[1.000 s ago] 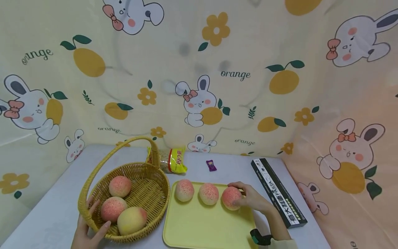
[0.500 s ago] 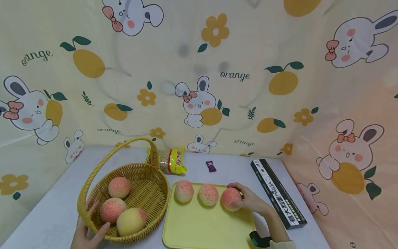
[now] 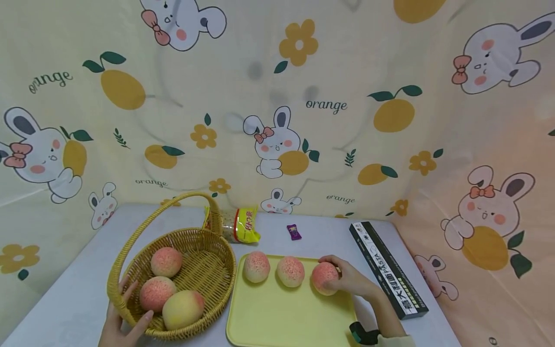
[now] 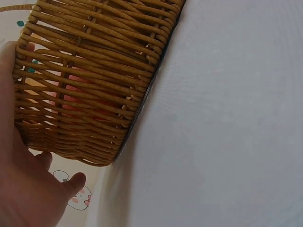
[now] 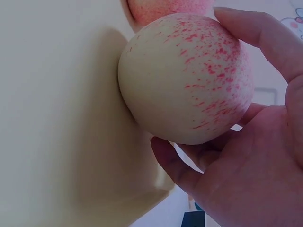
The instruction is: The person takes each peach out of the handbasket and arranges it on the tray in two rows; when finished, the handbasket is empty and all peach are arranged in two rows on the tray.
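My right hand [image 3: 350,278] grips a pink-speckled peach [image 3: 324,278] at the right back of the yellow tray [image 3: 286,318]. In the right wrist view, thumb and fingers curve round this peach [image 5: 184,80], which sits right at the tray surface. Two more peaches, one in the middle [image 3: 291,271] and one on the left [image 3: 257,266], stand in a row with it. My left hand [image 3: 123,323] holds the near left rim of the wicker basket [image 3: 208,270]. Inside the basket lie two pink peaches [image 3: 158,293] and a yellowish one [image 3: 183,309].
A yellow-ended clear food bag [image 3: 243,224] lies behind the basket, partly hidden by its tall handle [image 3: 151,226]. A small purple wrapped candy [image 3: 294,232] is behind the tray. The long black pasta box [image 3: 388,270] lies to the right, close to my right forearm.
The peach in my right hand has shifted slightly to the right, away from the middle one. My left hand and the basket stay in place.
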The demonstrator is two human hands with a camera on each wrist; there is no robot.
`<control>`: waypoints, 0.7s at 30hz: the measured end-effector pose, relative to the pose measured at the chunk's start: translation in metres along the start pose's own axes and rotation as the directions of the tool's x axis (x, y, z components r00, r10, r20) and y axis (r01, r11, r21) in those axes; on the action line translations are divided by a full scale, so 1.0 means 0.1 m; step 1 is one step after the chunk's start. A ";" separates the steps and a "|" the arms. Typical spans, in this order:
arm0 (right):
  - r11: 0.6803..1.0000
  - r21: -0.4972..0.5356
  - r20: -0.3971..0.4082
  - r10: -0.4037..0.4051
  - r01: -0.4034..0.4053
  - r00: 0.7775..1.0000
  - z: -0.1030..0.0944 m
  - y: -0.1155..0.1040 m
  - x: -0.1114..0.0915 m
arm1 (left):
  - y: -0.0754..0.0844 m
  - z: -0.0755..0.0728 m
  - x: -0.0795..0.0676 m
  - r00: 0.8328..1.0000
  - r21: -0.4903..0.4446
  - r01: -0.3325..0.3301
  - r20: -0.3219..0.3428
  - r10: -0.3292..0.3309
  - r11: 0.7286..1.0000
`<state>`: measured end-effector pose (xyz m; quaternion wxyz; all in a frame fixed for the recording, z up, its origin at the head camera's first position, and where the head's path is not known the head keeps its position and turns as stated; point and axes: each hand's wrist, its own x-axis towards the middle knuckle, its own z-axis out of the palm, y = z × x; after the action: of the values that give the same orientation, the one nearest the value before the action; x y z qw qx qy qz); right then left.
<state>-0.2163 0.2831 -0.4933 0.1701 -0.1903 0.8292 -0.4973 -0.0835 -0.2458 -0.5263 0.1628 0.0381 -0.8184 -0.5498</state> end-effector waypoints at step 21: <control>0.998 0.018 -0.040 -0.066 0.067 0.997 0.00 -0.08 0.04 | 0.00 -0.01 -0.01 1.000 0.010 -0.010 -0.001 0.010 1.000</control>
<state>-0.2183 0.2781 -0.4862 0.1388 -0.2064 0.8207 -0.5143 -0.0824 -0.2464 -0.5260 0.1657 0.0352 -0.8211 -0.5451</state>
